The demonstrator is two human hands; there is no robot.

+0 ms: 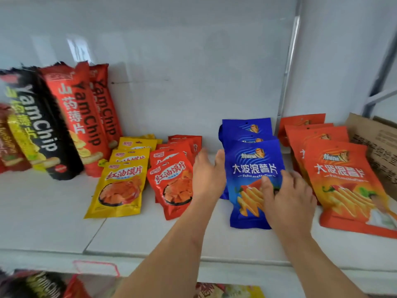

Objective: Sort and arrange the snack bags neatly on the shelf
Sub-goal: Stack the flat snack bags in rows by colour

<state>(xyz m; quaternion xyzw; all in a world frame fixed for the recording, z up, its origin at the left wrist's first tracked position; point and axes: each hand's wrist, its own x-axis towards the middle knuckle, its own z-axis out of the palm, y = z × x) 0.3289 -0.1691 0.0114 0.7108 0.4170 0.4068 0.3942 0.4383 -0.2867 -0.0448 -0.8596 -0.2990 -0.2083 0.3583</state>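
A row of blue chip bags (249,166) lies overlapped on the white shelf (53,211), right of the middle. My left hand (208,175) rests with straight fingers against the left edge of the front blue bag. Its right half is covered by my right hand (287,196), whose fingers lie spread and flat on it. Orange chip bags (341,179) lie in a row to the right. Small red bags (174,179) and small yellow bags (122,183) lie in rows to the left. Tall YamChip bags in red (81,117) and black (43,125) lean at the far left.
A cardboard box (378,138) stands at the back right beside the orange bags. A metal upright (287,67) rises behind the blue row. More snack bags (43,287) show on the shelf below. The shelf's front edge runs just under my forearms.
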